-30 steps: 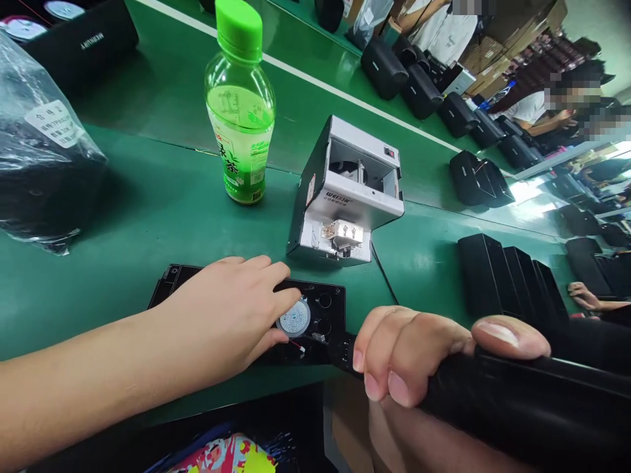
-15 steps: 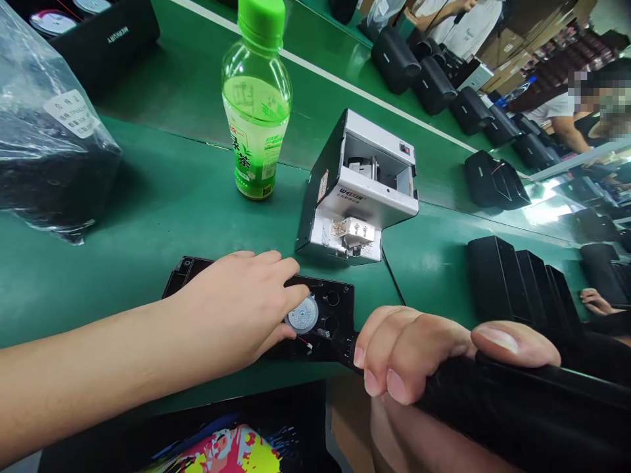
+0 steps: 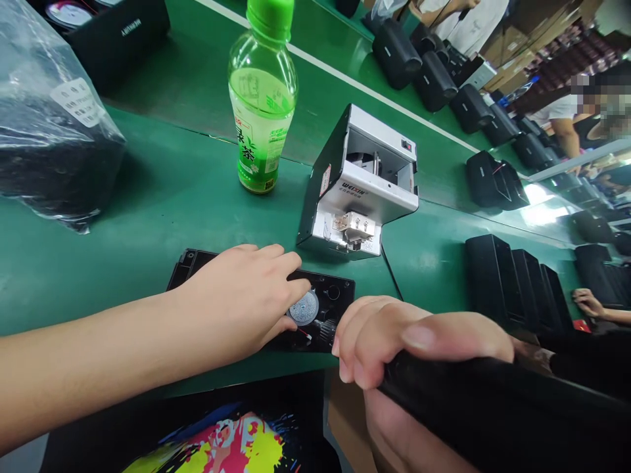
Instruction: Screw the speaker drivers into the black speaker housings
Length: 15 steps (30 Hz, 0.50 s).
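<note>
My left hand (image 3: 241,299) lies palm down on a flat black plastic panel (image 3: 340,292) at the near edge of the green table, fingers curled around a small round silver speaker (image 3: 303,307) set in the panel. My right hand (image 3: 394,341) is wrapped round a thick black electric screwdriver (image 3: 493,407), whose tip (image 3: 326,330) meets the panel just right of the speaker. A red wire shows beside the speaker.
A grey screw feeder box (image 3: 357,184) stands behind the panel, a green tea bottle (image 3: 261,98) to its left. A plastic bag of dark parts (image 3: 54,125) lies far left. Black speaker housings (image 3: 513,282) line the right side and the belt behind. Other people work at the far right.
My right hand has moved the screwdriver left, bringing its tip onto the panel by the speaker. My left hand has stayed on the panel. The view has shifted slightly.
</note>
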Available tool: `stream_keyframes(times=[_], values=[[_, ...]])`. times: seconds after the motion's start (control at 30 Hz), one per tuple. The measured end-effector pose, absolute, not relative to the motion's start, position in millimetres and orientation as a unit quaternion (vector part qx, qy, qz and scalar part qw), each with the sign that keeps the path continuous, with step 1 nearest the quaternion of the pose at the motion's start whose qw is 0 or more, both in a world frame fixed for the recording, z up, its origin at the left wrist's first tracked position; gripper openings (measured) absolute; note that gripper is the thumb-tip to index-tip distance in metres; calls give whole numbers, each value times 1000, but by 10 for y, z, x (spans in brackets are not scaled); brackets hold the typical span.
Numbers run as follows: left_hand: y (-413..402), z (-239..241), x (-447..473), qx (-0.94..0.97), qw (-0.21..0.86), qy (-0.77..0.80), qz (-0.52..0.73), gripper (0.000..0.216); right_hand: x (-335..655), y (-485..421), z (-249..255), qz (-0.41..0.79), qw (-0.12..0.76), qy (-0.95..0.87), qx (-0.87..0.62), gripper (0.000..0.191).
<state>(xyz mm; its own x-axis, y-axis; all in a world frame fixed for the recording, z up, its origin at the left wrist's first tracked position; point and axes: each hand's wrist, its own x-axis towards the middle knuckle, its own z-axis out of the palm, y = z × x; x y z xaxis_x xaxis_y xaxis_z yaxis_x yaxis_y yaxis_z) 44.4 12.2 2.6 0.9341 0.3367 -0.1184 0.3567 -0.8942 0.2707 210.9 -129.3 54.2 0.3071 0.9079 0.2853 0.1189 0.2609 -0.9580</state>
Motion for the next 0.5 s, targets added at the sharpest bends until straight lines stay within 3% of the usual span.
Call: stream_keyframes(times=[0.1, 0.3, 0.5], values=[[110, 2, 436, 975, 138, 175, -13, 35, 2049, -1278, 496, 292, 638, -517, -489, 29], [111, 24, 435, 973, 144, 179, -20, 33, 2057, -1238, 428, 288, 649, -527, -467, 24], [106, 24, 433, 974, 140, 179, -17, 35, 2022, -1263, 344, 247, 676, -518, -462, 40]])
